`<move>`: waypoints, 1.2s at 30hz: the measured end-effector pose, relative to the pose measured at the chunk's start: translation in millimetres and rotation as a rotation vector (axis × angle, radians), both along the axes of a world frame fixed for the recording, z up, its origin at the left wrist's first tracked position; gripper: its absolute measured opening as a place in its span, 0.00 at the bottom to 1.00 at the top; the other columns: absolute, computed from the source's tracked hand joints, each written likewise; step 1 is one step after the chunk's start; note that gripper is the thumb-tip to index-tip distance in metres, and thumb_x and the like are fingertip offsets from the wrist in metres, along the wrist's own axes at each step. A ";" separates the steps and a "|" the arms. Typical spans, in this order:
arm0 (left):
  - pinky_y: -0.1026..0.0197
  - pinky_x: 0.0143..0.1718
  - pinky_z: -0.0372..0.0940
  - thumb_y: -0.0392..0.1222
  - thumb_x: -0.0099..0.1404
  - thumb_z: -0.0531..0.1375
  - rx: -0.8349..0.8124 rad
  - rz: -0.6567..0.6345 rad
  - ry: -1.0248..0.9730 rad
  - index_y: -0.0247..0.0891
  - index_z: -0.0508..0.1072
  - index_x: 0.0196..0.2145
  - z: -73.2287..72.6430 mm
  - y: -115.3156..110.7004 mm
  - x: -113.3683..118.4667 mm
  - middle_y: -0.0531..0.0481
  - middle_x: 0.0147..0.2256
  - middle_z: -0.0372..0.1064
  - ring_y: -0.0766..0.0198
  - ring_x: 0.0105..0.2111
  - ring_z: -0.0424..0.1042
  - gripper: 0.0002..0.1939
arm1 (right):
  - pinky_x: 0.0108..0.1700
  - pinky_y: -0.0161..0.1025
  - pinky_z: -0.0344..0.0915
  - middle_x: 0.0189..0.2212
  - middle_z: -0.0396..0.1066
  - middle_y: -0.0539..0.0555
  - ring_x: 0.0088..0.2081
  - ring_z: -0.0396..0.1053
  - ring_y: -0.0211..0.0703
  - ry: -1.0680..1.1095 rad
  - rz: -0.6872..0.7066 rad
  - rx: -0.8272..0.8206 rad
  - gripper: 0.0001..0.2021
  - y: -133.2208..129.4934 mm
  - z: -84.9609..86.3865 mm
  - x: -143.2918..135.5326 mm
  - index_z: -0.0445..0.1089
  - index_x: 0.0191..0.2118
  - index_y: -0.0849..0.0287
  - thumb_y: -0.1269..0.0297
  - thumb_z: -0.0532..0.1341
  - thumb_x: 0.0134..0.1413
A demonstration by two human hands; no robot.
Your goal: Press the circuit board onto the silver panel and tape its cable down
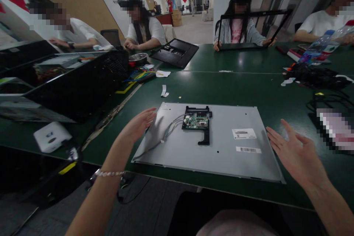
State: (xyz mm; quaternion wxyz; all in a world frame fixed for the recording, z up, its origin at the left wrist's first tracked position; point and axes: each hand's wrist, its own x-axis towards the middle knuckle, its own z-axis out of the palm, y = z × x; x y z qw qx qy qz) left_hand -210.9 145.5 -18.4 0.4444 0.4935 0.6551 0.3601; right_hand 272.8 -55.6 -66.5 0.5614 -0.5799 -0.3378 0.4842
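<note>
A flat grey monitor panel (221,162) lies metal back up on the green table before me, close to the front edge. On its back sit a small green circuit board (194,121) in a black bracket (205,137), grey cables (168,129) running left, and two white labels (243,134). By the panel's left edge is my left hand (141,121), fingers stretched out, holding nothing. My right hand (295,151) is beside the right edge with fingers spread and nothing in it. Whether the fingertips touch the panel I cannot tell.
An opened black computer case (80,84) stands at left, a white box (52,137) before it. A black monitor back cover (177,52) lies beyond the panel. Across the table a person holds a black frame (256,14). Bottles (318,49) and black cables (315,75) lie right.
</note>
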 end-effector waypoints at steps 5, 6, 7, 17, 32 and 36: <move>0.51 0.59 0.61 0.48 0.56 0.64 -0.077 -0.027 -0.191 0.42 0.74 0.51 -1.5 -14.1 23.4 0.44 0.53 0.73 0.51 0.59 0.66 0.24 | 0.67 0.61 0.51 0.64 0.63 0.60 0.66 0.57 0.56 0.021 -0.135 -0.081 0.38 0.2 8.1 14.5 0.43 0.72 0.46 0.42 0.49 0.58; 0.51 0.60 0.60 0.48 0.55 0.64 -0.071 -0.033 -0.201 0.43 0.73 0.51 -2.3 -16.9 28.4 0.45 0.53 0.72 0.52 0.60 0.65 0.25 | 0.67 0.61 0.51 0.64 0.64 0.61 0.66 0.57 0.57 0.027 -0.156 -0.096 0.39 -0.1 9.8 17.5 0.44 0.72 0.47 0.42 0.50 0.57; 0.52 0.61 0.59 0.49 0.55 0.65 -0.065 -0.045 -0.207 0.42 0.73 0.52 -3.1 -19.6 33.3 0.45 0.54 0.72 0.52 0.61 0.65 0.26 | 0.67 0.61 0.50 0.63 0.64 0.61 0.66 0.57 0.58 0.029 -0.173 -0.109 0.39 -0.3 10.4 21.2 0.45 0.71 0.47 0.42 0.51 0.56; 0.52 0.60 0.61 0.53 0.57 0.63 -0.030 -0.133 -0.197 0.45 0.72 0.53 -7.9 -39.1 75.1 0.46 0.56 0.70 0.50 0.61 0.63 0.27 | 0.65 0.64 0.54 0.62 0.66 0.60 0.64 0.60 0.63 -0.190 -0.163 -0.127 0.43 3.7 -33.1 93.3 0.44 0.71 0.44 0.38 0.53 0.52; 0.51 0.67 0.51 0.50 0.57 0.64 -0.035 -0.115 -0.256 0.53 0.72 0.54 -8.5 -62.1 116.4 0.51 0.65 0.59 0.51 0.67 0.53 0.25 | 0.68 0.61 0.46 0.69 0.54 0.59 0.69 0.49 0.62 -0.393 -0.233 -0.135 0.40 -12.9 -10.1 74.3 0.55 0.68 0.46 0.43 0.63 0.51; 0.53 0.69 0.45 0.49 0.57 0.64 -0.041 -0.116 -0.257 0.55 0.70 0.56 -9.5 -67.3 126.2 0.53 0.65 0.58 0.54 0.69 0.47 0.27 | 0.67 0.64 0.48 0.70 0.52 0.57 0.69 0.50 0.64 -0.596 -0.188 -0.130 0.38 -13.4 -14.0 75.2 0.53 0.69 0.47 0.42 0.60 0.55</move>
